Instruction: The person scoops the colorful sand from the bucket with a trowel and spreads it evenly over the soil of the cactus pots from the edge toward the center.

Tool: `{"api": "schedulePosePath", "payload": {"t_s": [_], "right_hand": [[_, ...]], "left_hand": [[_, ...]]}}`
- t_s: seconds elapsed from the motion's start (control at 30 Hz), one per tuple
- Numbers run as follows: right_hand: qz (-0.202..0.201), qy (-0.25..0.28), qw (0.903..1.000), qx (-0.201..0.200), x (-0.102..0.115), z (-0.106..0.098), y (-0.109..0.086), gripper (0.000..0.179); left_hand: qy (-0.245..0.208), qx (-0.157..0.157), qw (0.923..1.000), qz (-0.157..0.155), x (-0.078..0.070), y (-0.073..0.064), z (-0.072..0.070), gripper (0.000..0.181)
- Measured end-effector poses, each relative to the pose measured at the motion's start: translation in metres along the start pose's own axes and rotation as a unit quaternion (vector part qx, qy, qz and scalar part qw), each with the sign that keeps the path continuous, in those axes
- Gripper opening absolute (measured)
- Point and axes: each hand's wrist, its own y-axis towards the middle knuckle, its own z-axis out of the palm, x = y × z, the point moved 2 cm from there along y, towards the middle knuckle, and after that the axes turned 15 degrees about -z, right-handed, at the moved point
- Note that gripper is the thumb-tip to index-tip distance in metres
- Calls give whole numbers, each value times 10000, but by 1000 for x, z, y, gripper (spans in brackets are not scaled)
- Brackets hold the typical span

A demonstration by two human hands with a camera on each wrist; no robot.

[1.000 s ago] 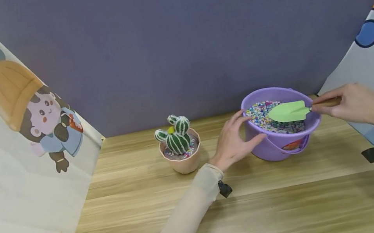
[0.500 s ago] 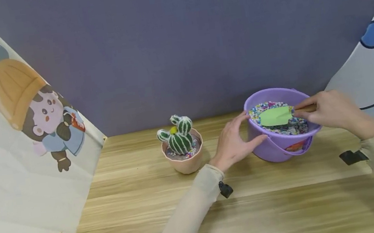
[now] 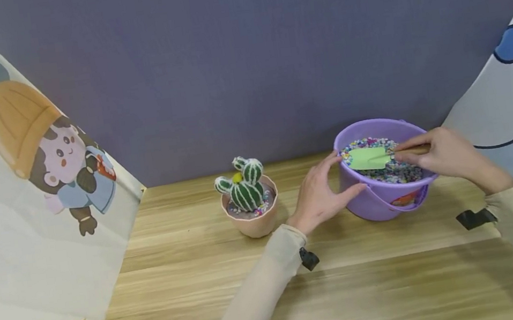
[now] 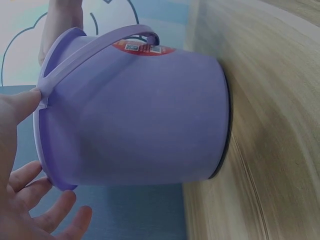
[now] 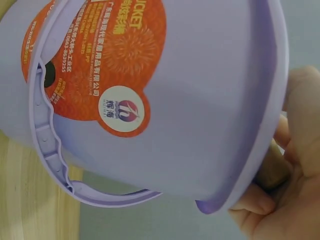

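Note:
A purple bucket partly filled with colourful beads stands upright on the table. My left hand touches its near-left rim, thumb and fingers spread apart; the left wrist view shows the thumb beside the handle joint and some fingers off the wall. Over the bucket's right rim, my right hand pinches the wooden handle of a trowel. The green blade of the trowel lies low at the beads, its tip near the left inner wall. In the right wrist view, the bucket wall hides the blade.
A crocheted cactus stands in a pink pot left of the bucket, with some beads around its base. A dark wall panel rises behind, and printed sheets flank both sides. The bucket's handle hangs in front.
My right hand has carried the trowel left and slightly down, from above the right rim into the beads toward the left inner wall. My left hand stays at the rim.

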Motion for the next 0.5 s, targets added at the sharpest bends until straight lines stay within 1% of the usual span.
{"api": "schedulePosePath", "payload": {"t_s": [0.2,0.33,0.5], "right_hand": [[336,425,9984,-144,-6,-6,-7,33],[616,543,9965,-167,-7,-14,-12,40],[690,629,9955,-129,-7,-19,-17,43]], "left_hand": [[-39,-34,10000,39,1,-1,0,79],[-33,-55,10000,75,2,0,1,79],[-41,-47,9999,79,1,0,1,79]]}}
